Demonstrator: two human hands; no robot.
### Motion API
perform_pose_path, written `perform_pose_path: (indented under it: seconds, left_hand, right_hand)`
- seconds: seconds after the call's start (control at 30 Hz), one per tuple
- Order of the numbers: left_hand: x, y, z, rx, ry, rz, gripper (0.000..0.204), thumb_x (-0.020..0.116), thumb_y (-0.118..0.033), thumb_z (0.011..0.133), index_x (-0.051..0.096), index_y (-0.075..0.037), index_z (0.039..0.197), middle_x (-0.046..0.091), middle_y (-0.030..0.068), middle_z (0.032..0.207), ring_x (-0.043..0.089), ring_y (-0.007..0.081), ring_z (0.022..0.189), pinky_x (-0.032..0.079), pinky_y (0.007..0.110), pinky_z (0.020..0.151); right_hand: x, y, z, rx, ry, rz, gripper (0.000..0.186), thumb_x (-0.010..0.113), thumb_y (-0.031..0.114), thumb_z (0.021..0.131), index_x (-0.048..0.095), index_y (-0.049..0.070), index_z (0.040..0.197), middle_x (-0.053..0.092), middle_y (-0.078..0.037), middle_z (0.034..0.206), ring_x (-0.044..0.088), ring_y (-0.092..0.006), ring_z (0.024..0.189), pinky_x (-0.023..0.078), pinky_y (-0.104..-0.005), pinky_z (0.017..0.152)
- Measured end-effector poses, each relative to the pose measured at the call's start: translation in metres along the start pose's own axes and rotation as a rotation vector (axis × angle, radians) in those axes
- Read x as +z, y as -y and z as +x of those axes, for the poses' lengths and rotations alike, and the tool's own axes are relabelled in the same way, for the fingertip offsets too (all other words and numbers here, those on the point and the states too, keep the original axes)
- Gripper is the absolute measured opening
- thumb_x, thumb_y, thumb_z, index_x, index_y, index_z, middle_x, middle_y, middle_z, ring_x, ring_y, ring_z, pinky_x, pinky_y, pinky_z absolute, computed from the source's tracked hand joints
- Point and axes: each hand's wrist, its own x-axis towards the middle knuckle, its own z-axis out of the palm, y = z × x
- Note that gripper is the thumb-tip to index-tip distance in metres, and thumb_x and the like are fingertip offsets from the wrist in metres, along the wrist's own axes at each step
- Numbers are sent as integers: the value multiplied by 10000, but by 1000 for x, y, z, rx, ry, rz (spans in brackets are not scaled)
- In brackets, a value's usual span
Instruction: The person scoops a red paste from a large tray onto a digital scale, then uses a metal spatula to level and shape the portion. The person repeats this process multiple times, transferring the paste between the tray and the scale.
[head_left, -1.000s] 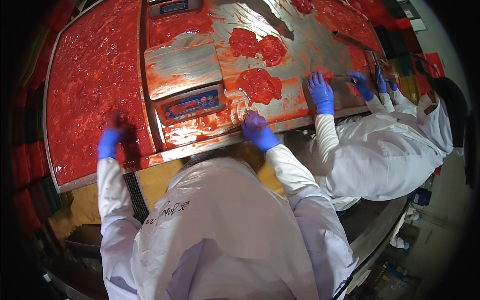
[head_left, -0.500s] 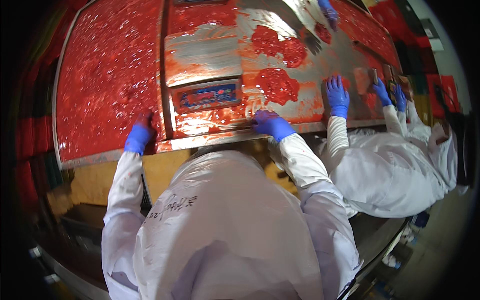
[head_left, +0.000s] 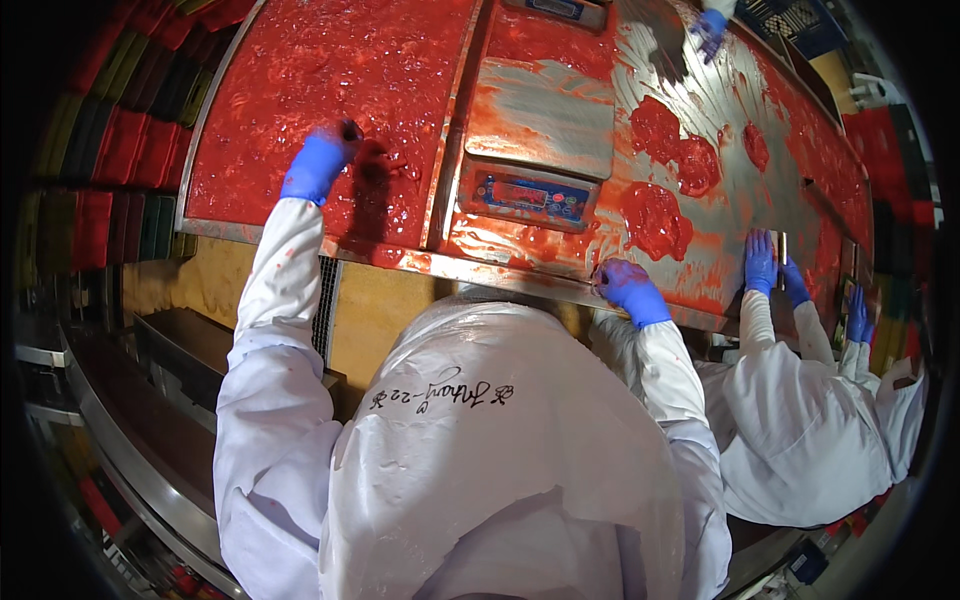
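My left hand [head_left: 320, 162], in a blue glove stained red, is raised over a glossy, wet red mass [head_left: 300, 70] that fills a metal-edged tray at the left. Its fingers are bunched together, and whatever they may hold is too dark to make out. My right hand [head_left: 632, 290], gloved in blue with red smears, is at the front metal rim [head_left: 520, 280] with its fingers curled; anything inside is hidden. Between the hands, just past the rim, stands a scale with a blue panel [head_left: 530, 195] and a smeared steel plate [head_left: 540, 115].
Red clumps [head_left: 655, 222] lie on the smeared steel table [head_left: 730, 190] to the right. Co-workers' blue-gloved hands are at the right [head_left: 760, 262] and far side [head_left: 711, 35]. Stacked coloured crates [head_left: 120, 150] stand at the left; a second scale [head_left: 555, 10] is farther back.
My left hand has come up and away from the tray's near right corner to over the red mass. My right hand stays by the rim, its fingers more curled. The view has shifted left.
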Motion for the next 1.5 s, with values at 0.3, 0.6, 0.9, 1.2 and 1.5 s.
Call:
perform_pose_path:
  seconds: [0.3, 0.6, 0.9, 1.2, 1.5]
  left_hand:
    - [115, 54, -18, 295, -231, 425, 292, 661, -186, 776, 643, -46, 1032, 649, 204, 996, 625, 359, 951, 508, 416, 789]
    - [1, -21, 11, 175, -209, 33, 353, 617, -353, 825, 649, -15, 924, 653, 202, 794, 659, 234, 749, 500, 381, 682]
    - [-67, -167, -11, 430, -144, -261, 468, 640, -248, 762, 596, 11, 1150, 680, 131, 959, 639, 190, 891, 475, 312, 824]
    - [-49, -273, -17, 534, -194, -854, 452, 582, -78, 845, 438, 44, 1256, 630, 101, 922, 627, 135, 829, 485, 241, 770]
    - [48, -211, 40, 446, 42, -689, 229, 595, -164, 867, 626, -17, 1040, 659, 97, 959, 626, 163, 831, 489, 287, 786]
  right_hand:
    - [-2, 1, -8, 101, -28, 677, 184, 662, 185, 776, 607, 48, 885, 610, -83, 856, 600, -195, 814, 473, -302, 765]
    - [-43, 5, -6, -88, -326, 1306, 184, 637, 107, 832, 588, 22, 988, 594, -24, 948, 556, -109, 896, 441, -255, 831]
    - [-60, 35, 6, -17, -448, 1268, 208, 633, 138, 850, 601, 5, 1006, 592, -19, 943, 547, -89, 874, 434, -250, 805]
    - [-91, 40, 1, 105, -546, 1337, 195, 657, 197, 856, 630, 31, 955, 602, 14, 848, 524, -49, 777, 424, -209, 707]
    - [-54, 23, 10, 36, -612, 1327, 221, 665, 210, 851, 626, 25, 966, 606, 9, 840, 517, -51, 782, 415, -218, 716]
